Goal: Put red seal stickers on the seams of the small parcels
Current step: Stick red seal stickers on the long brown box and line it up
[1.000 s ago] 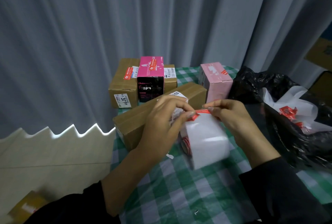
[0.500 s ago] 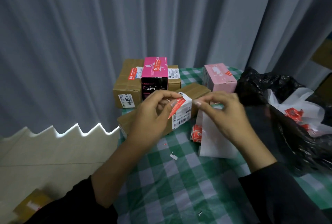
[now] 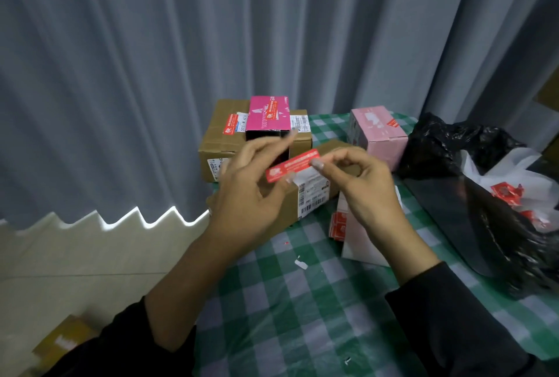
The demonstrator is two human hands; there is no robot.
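Up comes the red sticker (image 3: 292,166), peeled clear of the white backing sheet (image 3: 360,243), which now lies on the desk (image 3: 302,301). My right hand (image 3: 366,189) pinches its right end. My left hand (image 3: 251,195) has a thumb on the lower edge, but I cannot tell if that grip has closed. The sticker runs left to right, tilted, just above the long brown box (image 3: 289,213). Its white print is too blurred to read.
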